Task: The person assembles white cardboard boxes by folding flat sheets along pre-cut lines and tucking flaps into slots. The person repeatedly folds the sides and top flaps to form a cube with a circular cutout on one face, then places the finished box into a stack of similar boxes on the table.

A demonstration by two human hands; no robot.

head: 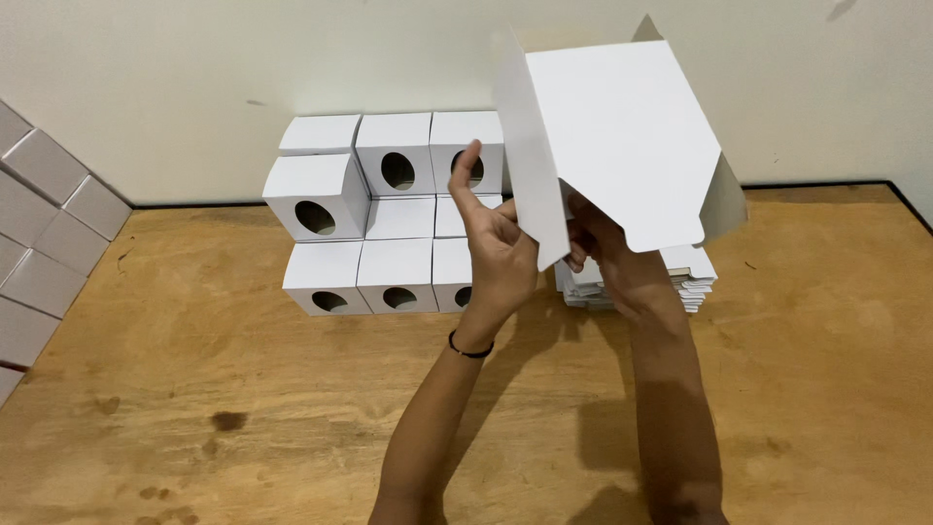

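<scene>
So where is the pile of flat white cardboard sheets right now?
The pile of flat white cardboard sheets lies on the wooden table, right of centre, beside the stacked white boxes, behind the right hand.

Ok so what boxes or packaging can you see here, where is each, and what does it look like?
Half-folded box: held up by left hand and right hand, plain white card, flaps open.
Finished boxes: stacked against the wall on the wooden table, white cubes with oval cut-out holes.
Flat blanks: low white pile behind the right hand.
No labels, signs or screens.
</scene>
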